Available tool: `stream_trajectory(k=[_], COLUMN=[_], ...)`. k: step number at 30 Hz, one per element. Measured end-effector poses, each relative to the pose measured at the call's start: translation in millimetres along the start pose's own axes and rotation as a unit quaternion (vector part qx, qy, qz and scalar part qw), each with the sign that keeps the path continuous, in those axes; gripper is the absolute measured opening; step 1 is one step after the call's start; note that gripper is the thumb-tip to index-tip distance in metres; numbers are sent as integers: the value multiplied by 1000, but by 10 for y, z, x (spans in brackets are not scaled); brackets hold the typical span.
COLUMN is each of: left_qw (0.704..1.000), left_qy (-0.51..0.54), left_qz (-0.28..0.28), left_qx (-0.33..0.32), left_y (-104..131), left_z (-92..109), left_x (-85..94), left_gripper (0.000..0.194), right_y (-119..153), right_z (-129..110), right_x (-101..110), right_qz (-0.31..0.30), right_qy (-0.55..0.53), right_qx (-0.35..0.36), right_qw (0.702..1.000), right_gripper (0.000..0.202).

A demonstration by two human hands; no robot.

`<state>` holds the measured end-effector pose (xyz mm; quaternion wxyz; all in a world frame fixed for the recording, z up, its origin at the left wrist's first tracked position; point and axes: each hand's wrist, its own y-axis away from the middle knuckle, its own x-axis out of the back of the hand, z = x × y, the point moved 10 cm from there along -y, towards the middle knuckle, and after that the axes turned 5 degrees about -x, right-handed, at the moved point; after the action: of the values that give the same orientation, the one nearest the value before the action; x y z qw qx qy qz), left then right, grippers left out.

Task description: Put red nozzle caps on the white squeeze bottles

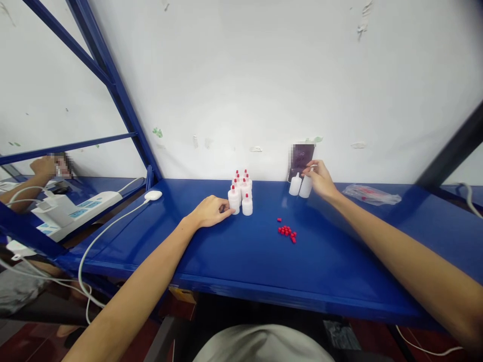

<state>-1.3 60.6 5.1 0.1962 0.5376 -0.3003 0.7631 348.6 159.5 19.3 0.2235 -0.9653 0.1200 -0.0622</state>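
Note:
My left hand (pixel 211 211) rests on the table with fingers curled and the thumb and index fingertip at the left side of a red-capped white dropper bottle (pixel 234 200). That bottle stands upright in a tight group with several more of the same kind, including a dropper bottle (pixel 247 205) at the front right. Farther right, my right hand (pixel 320 178) grips an uncapped white dropper bottle (pixel 305 187) by its upper part. Beside it stands another uncapped bottle (pixel 295 186). Several loose red caps (pixel 287 232) lie in a small heap nearer to me.
A dark card or box (pixel 302 156) leans against the wall behind the uncapped bottles. A clear plastic bag (pixel 372 194) lies at the right. On the left are a white puck-shaped device (pixel 153 195) with a cable, a power strip (pixel 86 208) and another person's arm (pixel 35 178).

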Motion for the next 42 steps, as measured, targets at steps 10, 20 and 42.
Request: stream_trajectory(k=[10, 20, 42], left_qw=[997, 998, 981], left_qy=[63, 20, -29], left_qz=[12, 33, -14], left_qx=[43, 45, -191], left_y=[-67, -32, -618], left_z=[-109, -151, 1224], left_x=[-88, -46, -598], left_gripper=[49, 51, 27], right_y=[324, 769, 1125], right_z=[116, 108, -498], right_x=[145, -337, -765], right_qz=[71, -31, -222], right_qy=[-43, -141, 235], right_qx=[-68, -179, 44], right_qw=[994, 973, 945], right_gripper=[8, 17, 19])
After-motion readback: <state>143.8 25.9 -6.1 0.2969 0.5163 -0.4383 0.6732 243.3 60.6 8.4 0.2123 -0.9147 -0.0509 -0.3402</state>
